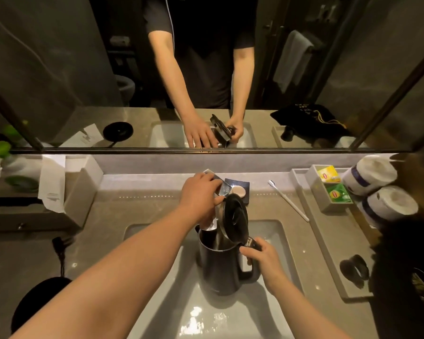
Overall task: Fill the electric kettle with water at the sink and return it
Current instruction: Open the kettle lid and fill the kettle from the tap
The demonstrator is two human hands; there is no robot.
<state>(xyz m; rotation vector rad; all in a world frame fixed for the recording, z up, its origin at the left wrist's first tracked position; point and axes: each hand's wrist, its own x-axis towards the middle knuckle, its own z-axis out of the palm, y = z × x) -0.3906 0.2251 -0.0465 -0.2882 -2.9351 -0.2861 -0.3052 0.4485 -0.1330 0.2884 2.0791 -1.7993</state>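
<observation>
A dark electric kettle [218,265] stands upright over the white sink basin [274,241], its black lid [235,218] flipped open. My right hand [267,261] is closed around the kettle's handle at the right side. My left hand [201,196] lies on the chrome faucet [220,189] lever behind the kettle, fingers wrapped over it. The spout reaches down to the kettle's open mouth. I cannot tell whether water is running. The round black kettle base [34,307] sits on the counter at the lower left.
A tissue box [83,192] stands at left. A dark soap dish [240,189] and a white toothbrush [289,201] lie behind the sink. A tray [328,241] at right carries tea bags, two paper rolls [377,189] and a black bag. A mirror fills the wall.
</observation>
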